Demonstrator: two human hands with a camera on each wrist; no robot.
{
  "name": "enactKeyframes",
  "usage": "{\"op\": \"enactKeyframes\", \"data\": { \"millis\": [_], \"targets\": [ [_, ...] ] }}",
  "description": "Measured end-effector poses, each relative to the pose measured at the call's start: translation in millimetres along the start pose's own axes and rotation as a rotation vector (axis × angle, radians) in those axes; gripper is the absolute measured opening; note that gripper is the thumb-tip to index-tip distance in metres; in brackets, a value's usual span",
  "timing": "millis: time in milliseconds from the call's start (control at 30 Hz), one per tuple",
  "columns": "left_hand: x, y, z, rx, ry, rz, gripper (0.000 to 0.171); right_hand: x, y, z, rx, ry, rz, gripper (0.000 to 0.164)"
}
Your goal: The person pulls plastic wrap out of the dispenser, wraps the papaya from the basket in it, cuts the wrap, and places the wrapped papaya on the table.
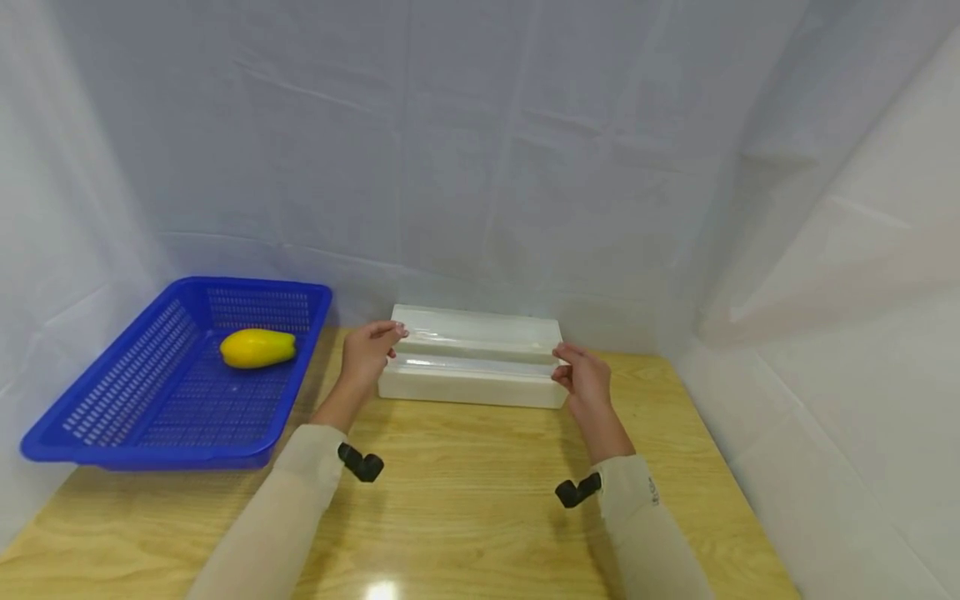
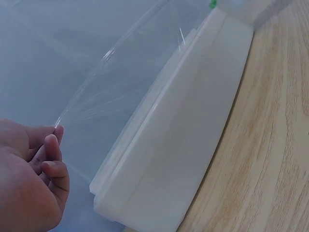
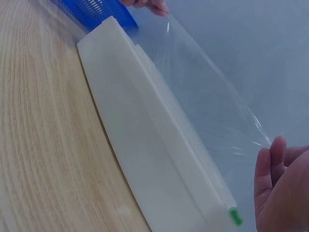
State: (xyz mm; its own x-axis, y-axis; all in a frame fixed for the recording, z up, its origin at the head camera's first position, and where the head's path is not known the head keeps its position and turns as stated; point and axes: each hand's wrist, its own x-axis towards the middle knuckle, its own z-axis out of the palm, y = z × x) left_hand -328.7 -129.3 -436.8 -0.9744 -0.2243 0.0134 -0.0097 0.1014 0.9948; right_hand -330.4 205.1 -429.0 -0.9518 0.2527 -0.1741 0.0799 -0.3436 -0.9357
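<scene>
Left hand (image 1: 367,354) and right hand (image 1: 588,379) pinch clear film (image 3: 207,96) between fingers (image 2: 55,169); likely light, clingy, tearable, best held by corners.

We hold our left hand (image 1: 367,354) at the left end of the white box (image 1: 472,390), thumb and fingers (image 2: 57,169) pinched together. Our right hand (image 1: 588,382) pinches likewise at the box's right end; our sleeved forearms (image 1: 262,517) reach in from its near side.
</scene>
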Motion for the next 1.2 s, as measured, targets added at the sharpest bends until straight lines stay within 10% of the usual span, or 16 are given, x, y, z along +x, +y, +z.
{"op": "enactKeyframes", "data": {
  "millis": [1200],
  "targets": [
    [-1.9, 35.6, -3.2, -0.145, 0.013, 0.012, 0.031, -12, -34, 8, 0.023, -0.009, -0.059, 0.006]
  ]
}}
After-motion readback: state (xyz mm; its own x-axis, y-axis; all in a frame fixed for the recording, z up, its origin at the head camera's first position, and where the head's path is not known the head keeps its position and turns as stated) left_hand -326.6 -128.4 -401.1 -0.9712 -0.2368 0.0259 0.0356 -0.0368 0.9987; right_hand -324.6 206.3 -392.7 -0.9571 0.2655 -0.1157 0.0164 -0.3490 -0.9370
